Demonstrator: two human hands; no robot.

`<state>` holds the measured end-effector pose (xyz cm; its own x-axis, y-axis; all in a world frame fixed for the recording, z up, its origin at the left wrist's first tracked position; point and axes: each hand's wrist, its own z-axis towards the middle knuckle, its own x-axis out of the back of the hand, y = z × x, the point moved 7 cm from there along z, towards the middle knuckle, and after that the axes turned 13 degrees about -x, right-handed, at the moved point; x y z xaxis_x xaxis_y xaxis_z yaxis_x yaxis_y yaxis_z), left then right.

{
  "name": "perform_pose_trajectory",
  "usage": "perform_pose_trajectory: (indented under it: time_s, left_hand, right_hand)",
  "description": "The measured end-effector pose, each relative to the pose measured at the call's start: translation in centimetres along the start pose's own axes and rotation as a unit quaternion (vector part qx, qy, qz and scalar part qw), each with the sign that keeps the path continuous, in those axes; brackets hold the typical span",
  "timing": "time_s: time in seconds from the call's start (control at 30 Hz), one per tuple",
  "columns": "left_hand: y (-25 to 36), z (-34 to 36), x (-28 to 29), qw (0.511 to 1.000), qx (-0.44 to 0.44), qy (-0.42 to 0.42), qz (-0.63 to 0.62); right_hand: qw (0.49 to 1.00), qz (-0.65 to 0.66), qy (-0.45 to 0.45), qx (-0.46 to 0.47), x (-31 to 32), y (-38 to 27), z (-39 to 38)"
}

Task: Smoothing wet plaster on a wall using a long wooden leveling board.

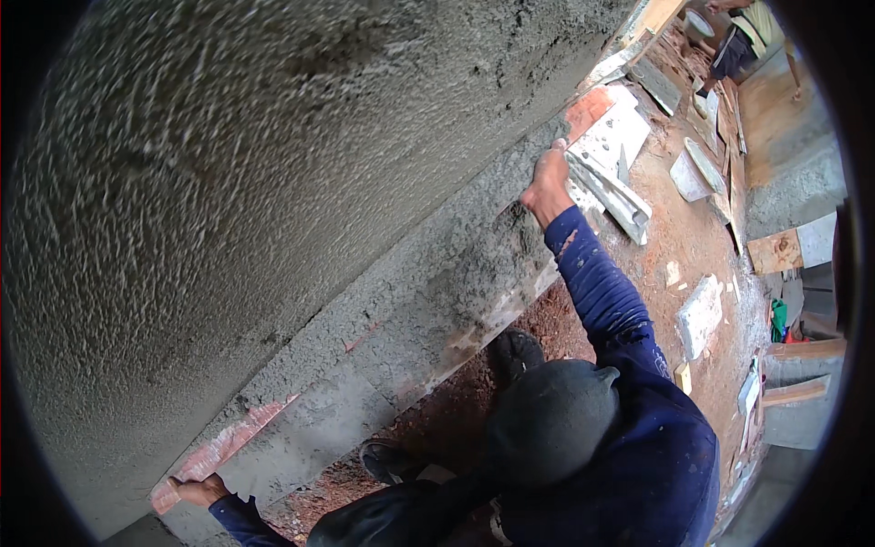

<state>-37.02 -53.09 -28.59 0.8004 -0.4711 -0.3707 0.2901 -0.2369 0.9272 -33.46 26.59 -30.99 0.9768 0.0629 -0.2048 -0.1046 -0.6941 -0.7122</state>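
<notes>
A long reddish board (pixel 241 439), mostly smeared with grey mortar, runs diagonally along the foot of a wet-looking mortared wall (pixel 210 219). At its near-left end, my left hand (pixel 202 490) is closed round the edge. My right hand (pixel 549 187) grips the board toward its far-right end, fingers bent over the edge and partly hidden. Between my hands, rough mortar (pixel 437 273) covers much of the board. Below it lies a grey mortar-smeared ledge (pixel 333 415). My arms are spread wide, in dark blue sleeves.
Dark shoes (pixel 518 354) stand on reddish soil beside the ledge. White mortar-stained sheets (pixel 615 128) and a crumpled pale strip (pixel 612 196) lie past my right hand. Farther right are a white bucket (pixel 694 173) and a pale slab (pixel 700 314). Another person (pixel 743 46) is at the far right.
</notes>
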Motion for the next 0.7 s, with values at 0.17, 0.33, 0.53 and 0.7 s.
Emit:
perform_pose_trajectory:
  time_s: [0.17,0.33,0.53,0.7]
  left_hand:
    - [1.0,-4.4,-3.4,1.000,-0.004,-0.018,0.013]
    - [1.5,-9.4,-7.4,0.998,0.009,-0.054,0.019]
    - [1.9,-14.6,-10.8,0.997,-0.004,-0.063,0.033]
    - [1.2,-20.7,-14.6,0.996,0.048,-0.081,0.004]
  right_hand:
    - [0.999,-0.021,0.036,0.022,0.3,-5.2,3.5]
    - [0.984,0.052,-0.169,-0.021,-1.3,-11.1,8.2]
    - [0.974,0.026,-0.222,0.019,-1.4,-17.5,12.1]
    - [0.982,-0.053,-0.183,-0.003,-0.5,-24.8,20.4]
